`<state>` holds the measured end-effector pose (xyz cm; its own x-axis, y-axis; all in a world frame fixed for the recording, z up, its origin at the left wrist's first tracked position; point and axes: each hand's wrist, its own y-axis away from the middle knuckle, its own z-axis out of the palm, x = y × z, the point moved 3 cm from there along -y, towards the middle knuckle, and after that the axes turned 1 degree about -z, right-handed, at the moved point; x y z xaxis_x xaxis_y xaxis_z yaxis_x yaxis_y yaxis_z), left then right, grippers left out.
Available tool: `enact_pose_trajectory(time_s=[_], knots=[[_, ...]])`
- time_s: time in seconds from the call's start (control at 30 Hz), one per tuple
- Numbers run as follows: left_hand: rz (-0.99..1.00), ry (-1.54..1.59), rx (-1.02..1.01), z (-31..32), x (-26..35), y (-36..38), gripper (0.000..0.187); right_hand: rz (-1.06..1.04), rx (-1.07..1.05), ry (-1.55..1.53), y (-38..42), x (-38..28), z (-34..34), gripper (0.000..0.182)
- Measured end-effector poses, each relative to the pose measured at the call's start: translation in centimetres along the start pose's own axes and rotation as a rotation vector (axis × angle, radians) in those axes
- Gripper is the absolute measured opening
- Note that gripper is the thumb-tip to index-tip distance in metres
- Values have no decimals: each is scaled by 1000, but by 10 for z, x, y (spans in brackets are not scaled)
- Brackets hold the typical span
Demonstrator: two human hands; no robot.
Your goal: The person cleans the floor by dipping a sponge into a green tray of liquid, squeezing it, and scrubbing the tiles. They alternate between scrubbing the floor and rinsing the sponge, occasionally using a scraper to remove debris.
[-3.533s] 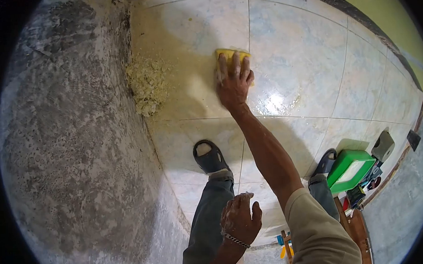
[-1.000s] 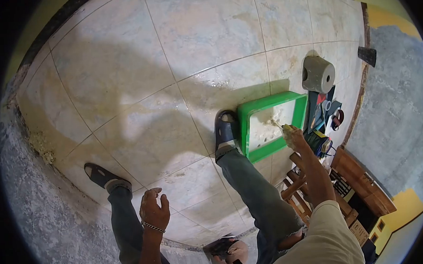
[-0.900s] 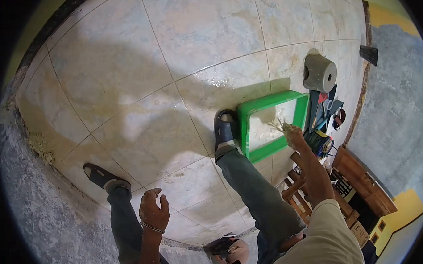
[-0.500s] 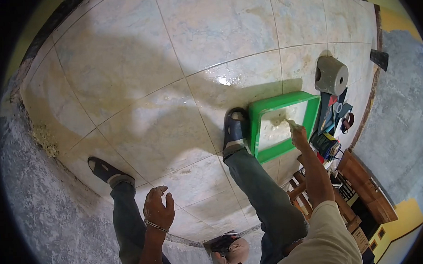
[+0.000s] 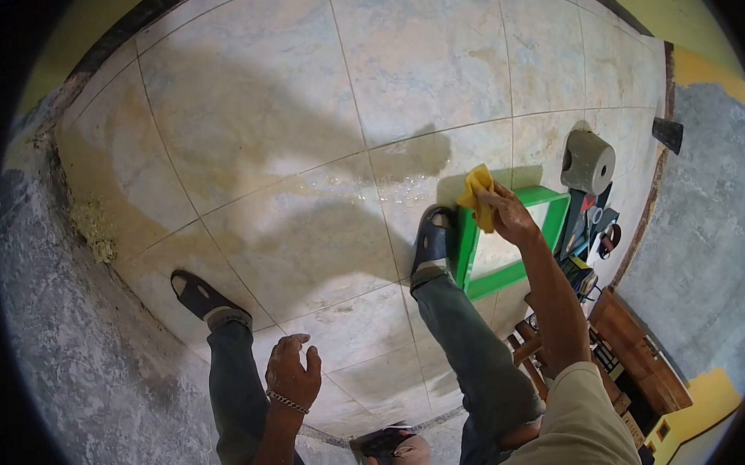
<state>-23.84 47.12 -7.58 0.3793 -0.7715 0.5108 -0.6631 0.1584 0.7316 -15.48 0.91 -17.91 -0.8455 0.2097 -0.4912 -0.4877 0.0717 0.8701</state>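
Observation:
My right hand [image 5: 509, 213] grips a crumpled yellow cloth [image 5: 478, 196] over the left rim of a green rectangular tray [image 5: 545, 193]. Whitish liquid [image 5: 496, 255] shows inside the tray, partly hidden by my hand and forearm. Left of the cloth, the tiled floor carries a wet patch [image 5: 387, 192] with shiny drops. Nothing is in my left hand [image 5: 294, 371], which hangs over my left leg with the thumb apart and the fingers loosely bent. Pale smears mark its skin.
A grey roll-shaped object [image 5: 587, 162] stands beyond the tray, with assorted tools [image 5: 592, 223] lying next to it. Brown wooden furniture [image 5: 641, 349] is at the lower right. My sandalled foot [image 5: 430, 240] is close to the tray's left side. Crumbly debris [image 5: 94, 230] lies by the left wall.
My right hand has risen from inside the tray to its left rim, and the yellow cloth now shows in it. The view has shifted slightly; my left hand stays loosely open.

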Motion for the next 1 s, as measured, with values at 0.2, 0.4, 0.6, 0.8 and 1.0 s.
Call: enact_pose_trajectory(time_s=[0.2,0.4,0.6,0.8,1.0], knots=[[-33,11,16,-12,-4,1,18,1,228,9,-44,49,-99,29],[-73,-34,-51,7,-7,-6,21,-172,814,39,-47,17,-235,26],[-128,-87,-73,39,3,-22,20,-160,1153,822,-79,-4,-396,31],[-169,-111,-146,85,-1,-27,21,-405,1037,1160,-168,13,-434,46],[-127,-36,-150,91,16,-34,17,-70,1276,1431,-267,100,-360,60]])
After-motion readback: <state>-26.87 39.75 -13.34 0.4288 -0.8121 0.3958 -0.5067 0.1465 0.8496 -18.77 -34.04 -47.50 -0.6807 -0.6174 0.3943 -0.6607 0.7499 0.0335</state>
